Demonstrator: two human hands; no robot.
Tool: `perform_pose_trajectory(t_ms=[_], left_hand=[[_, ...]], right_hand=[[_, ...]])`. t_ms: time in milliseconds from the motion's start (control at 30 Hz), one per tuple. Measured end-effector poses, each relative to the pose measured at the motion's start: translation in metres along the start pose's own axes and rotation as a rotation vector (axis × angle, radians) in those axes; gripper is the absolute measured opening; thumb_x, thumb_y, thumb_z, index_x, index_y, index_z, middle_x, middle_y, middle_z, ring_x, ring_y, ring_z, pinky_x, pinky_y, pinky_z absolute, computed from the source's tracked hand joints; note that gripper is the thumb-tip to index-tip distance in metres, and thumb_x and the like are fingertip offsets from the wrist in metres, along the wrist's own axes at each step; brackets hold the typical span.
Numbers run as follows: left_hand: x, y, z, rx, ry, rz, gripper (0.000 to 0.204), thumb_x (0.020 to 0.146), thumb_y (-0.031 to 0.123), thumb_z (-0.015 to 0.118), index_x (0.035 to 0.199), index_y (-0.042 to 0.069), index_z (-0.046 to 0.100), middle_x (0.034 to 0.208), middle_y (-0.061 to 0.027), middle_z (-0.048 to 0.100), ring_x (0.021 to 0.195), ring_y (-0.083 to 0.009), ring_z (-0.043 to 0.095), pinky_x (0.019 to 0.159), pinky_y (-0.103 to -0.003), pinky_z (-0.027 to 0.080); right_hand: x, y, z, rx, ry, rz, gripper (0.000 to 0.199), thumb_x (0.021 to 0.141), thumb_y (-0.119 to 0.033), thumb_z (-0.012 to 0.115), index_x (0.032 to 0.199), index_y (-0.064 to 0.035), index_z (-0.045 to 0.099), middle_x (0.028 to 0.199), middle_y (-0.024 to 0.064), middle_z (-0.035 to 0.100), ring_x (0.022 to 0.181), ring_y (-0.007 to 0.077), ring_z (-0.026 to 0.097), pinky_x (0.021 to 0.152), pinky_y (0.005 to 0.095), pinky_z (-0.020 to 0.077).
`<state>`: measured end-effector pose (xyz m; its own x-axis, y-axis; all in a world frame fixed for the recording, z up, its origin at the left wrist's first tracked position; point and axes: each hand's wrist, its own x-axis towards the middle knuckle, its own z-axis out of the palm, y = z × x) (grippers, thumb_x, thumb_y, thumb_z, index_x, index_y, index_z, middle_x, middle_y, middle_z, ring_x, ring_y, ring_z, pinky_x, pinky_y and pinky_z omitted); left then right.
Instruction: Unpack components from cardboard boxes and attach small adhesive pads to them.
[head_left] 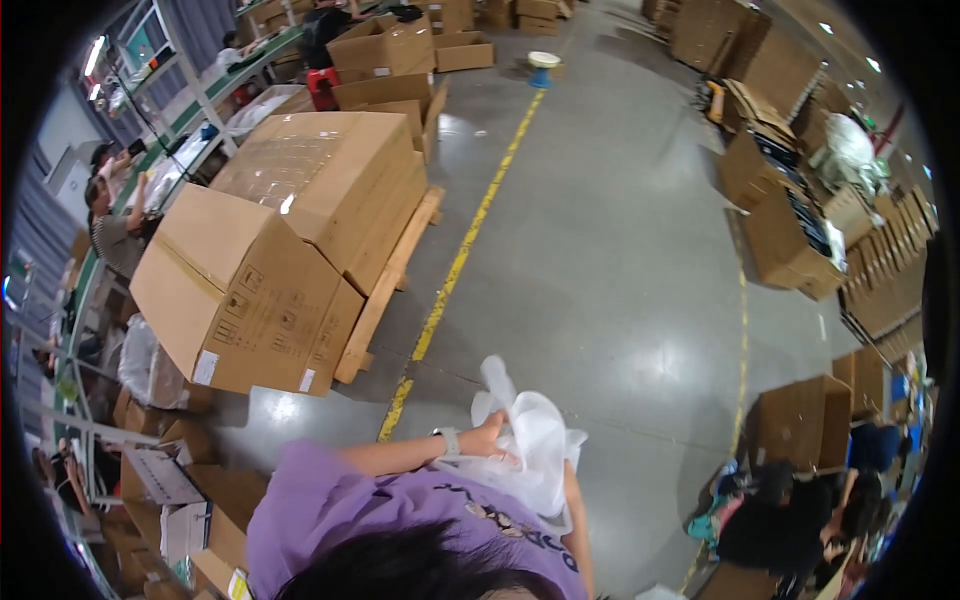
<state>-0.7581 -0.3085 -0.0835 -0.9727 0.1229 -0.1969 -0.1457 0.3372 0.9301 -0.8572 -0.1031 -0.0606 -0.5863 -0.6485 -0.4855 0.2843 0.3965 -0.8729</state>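
A crumpled bundle of thin white plastic film (pixel 541 440) is gathered in front of my purple shirt. My left hand (pixel 487 437), with a pale band at the wrist, is closed on the left side of this bundle. One rolled end of the film sticks up beyond the fingers. My right forearm (pixel 578 525) reaches up to the bundle's right side. The film covers my right hand, so its fingers do not show.
Big cardboard cartons (pixel 290 270) stand on a wooden pallet (pixel 390 285) to the left, beside a yellow floor line (pixel 455 270). Open boxes (pixel 785 235) line the right side. People work at left benches; a person in black (pixel 780 525) is low at right. Far ahead stands a blue-based stool (pixel 541 72).
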Motion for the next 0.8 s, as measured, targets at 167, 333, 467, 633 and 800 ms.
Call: perform_pose_trajectory(t_ms=[167, 333, 467, 633, 800], left_hand=[[0.138, 0.037, -0.064, -0.351, -0.058, -0.109, 0.086, 0.065, 0.028, 0.077, 0.132, -0.001, 0.032, 0.129, -0.0166, 0.045, 0.119, -0.024, 0.043, 0.101, -0.033, 0.032], [0.242, 0.045, -0.127, -0.425, 0.02, -0.09, 0.085, 0.065, 0.026, 0.077, 0.132, -0.001, 0.033, 0.129, -0.0155, 0.045, 0.119, -0.0234, 0.043, 0.101, -0.033, 0.032], [0.334, 0.003, -0.176, -0.44, -0.013, -0.041, 0.084, 0.065, 0.024, 0.077, 0.133, 0.0, 0.033, 0.129, -0.0147, 0.045, 0.12, -0.023, 0.042, 0.101, -0.033, 0.032], [0.458, -0.029, -0.305, -0.483, -0.095, 0.003, 0.083, 0.065, 0.022, 0.076, 0.133, 0.001, 0.034, 0.13, -0.0137, 0.045, 0.12, -0.0224, 0.041, 0.101, -0.034, 0.032], [0.552, 0.001, -0.46, -0.558, -0.165, -0.057, 0.077, 0.065, 0.018, 0.076, 0.131, 0.002, 0.038, 0.127, -0.0112, 0.049, 0.12, -0.021, 0.041, 0.101, -0.033, 0.032]], right_hand=[[0.089, -0.098, -0.092, -0.068, -0.162, -0.114, 0.03, 0.066, -0.012, 0.065, 0.09, 0.0052, 0.064, 0.086, 0.0113, 0.067, 0.083, 0.0169, 0.06, 0.073, 0.0317, 0.0474], [0.225, -0.231, -0.154, -0.498, -0.46, -0.364, 0.029, 0.066, -0.013, 0.064, 0.09, 0.003, 0.064, 0.081, 0.0145, 0.066, 0.076, 0.0158, 0.061, 0.07, 0.0323, 0.0474], [0.367, -0.279, -0.201, -0.785, -0.803, -0.318, 0.031, 0.068, -0.021, 0.064, 0.09, 0.0016, 0.064, 0.077, 0.0162, 0.066, 0.068, 0.0226, 0.062, 0.066, 0.0325, 0.0477], [0.538, -0.361, -0.269, -1.112, -0.604, -0.162, 0.025, 0.07, -0.022, 0.064, 0.081, 0.0005, 0.066, 0.071, 0.0122, 0.066, 0.064, 0.0213, 0.062, 0.062, 0.0316, 0.0466], [0.651, -0.376, -0.398, -0.665, 0.112, 0.029, 0.022, 0.072, -0.021, 0.067, 0.064, -0.0006, 0.061, 0.054, 0.006, 0.058, 0.045, 0.0114, 0.051, 0.043, 0.0271, 0.0382]])
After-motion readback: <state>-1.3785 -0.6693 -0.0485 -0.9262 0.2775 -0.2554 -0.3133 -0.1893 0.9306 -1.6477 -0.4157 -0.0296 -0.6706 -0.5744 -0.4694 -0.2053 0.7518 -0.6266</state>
